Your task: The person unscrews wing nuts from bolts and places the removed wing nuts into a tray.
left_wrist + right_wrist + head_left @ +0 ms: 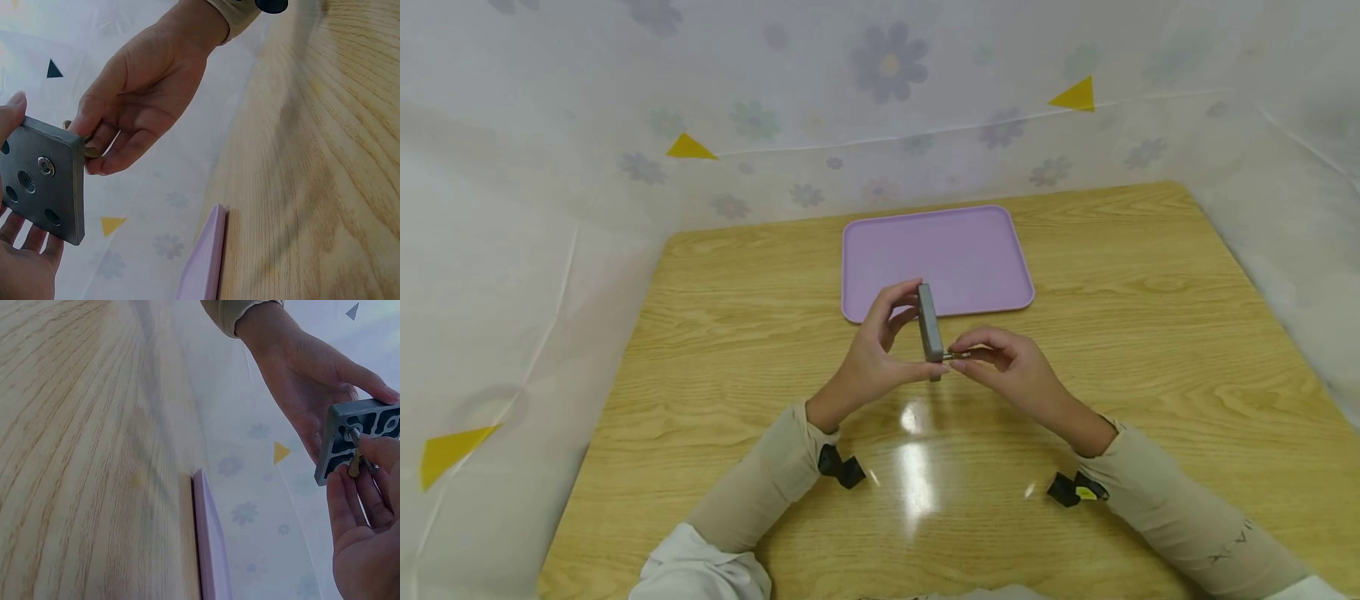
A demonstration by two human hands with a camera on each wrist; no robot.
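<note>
My left hand (880, 346) grips a grey square plate (929, 323) by its edges, holding it upright above the table. The left wrist view shows its flat face with several round holes and a socket-head screw (46, 166) set in one of them. On the ribbed back, in the right wrist view, the threaded end of a bolt (355, 435) sticks out. My right hand (1011, 371) pinches a small brass-coloured wing nut (354, 467) by that bolt end. Fingers partly cover the wing nut, so I cannot tell whether it sits on the thread.
A purple tray (936, 258) lies on the wooden table (760, 333) behind the hands, near the far edge. Pale flowered sheeting (820, 100) with yellow triangles surrounds the table at the back and sides. Both sleeves carry black wrist-worn pieces.
</note>
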